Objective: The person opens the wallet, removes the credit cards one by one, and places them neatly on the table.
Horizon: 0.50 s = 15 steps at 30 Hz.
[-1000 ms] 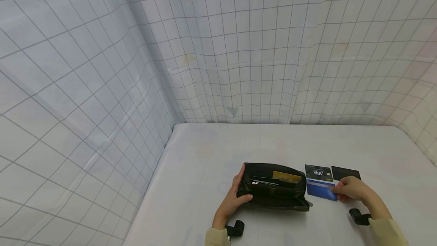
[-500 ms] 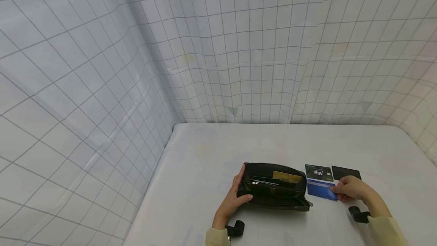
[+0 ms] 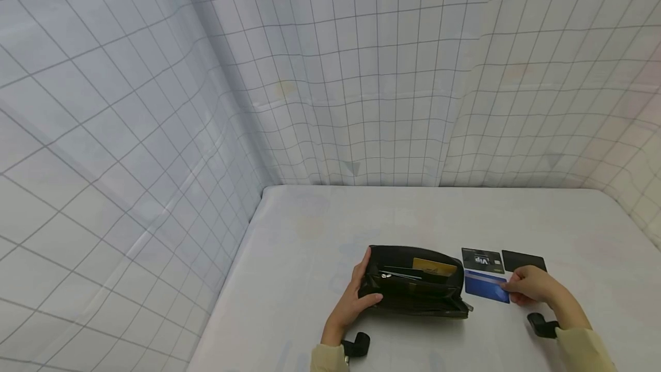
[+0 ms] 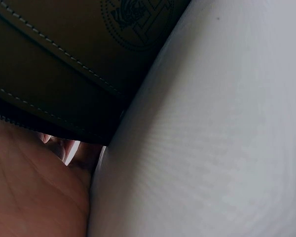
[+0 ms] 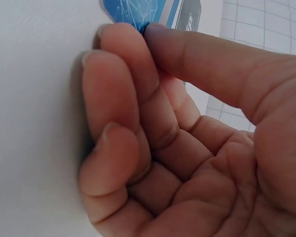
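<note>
A dark zip-around wallet stands unzipped on the table, its mouth gaping upward. Inside it a gold card sticks up from a slot. My left hand grips the wallet's left end, thumb on the near side and fingers round the far side. In the left wrist view the wallet's stitched brown face lies against the palm. To the wallet's right, a blue card lies on the table. My right hand pinches that card's right edge between thumb and curled fingers.
A black card marked "Vip" lies just behind the blue one. Beside it is a plain black card, partly covered by my right hand. White table extends to gridded cloth walls at the back and left.
</note>
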### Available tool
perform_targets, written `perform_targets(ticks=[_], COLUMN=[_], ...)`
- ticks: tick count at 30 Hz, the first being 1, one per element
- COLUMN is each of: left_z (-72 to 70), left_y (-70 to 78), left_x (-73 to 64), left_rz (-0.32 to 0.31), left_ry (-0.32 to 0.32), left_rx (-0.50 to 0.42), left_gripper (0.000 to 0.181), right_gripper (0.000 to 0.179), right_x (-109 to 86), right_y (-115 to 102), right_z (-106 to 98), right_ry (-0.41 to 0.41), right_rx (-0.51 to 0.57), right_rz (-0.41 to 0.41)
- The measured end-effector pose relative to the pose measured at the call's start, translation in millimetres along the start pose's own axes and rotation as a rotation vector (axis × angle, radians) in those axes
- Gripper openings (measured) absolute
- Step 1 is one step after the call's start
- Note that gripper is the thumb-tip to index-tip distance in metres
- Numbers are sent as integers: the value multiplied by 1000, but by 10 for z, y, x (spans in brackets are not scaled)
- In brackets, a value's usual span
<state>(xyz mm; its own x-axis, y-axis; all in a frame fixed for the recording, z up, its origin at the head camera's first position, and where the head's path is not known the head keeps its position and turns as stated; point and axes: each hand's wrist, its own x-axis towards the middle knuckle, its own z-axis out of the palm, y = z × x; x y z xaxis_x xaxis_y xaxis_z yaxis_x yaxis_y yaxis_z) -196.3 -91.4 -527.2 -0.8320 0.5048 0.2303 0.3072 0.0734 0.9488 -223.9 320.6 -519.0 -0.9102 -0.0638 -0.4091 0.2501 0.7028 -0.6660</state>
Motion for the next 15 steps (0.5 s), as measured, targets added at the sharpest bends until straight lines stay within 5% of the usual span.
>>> perform_targets(ticks=[15], left_z=[-1], left_y=[13], left_x=[6], left_rz=[-5], left_ry=[-5], left_rx=[-17], left_gripper=[85], right_gripper=[21], right_x=[-1], right_y=[10], right_z=[-1], right_ry=[-5], right_rx=[-4], right_rz=[-23])
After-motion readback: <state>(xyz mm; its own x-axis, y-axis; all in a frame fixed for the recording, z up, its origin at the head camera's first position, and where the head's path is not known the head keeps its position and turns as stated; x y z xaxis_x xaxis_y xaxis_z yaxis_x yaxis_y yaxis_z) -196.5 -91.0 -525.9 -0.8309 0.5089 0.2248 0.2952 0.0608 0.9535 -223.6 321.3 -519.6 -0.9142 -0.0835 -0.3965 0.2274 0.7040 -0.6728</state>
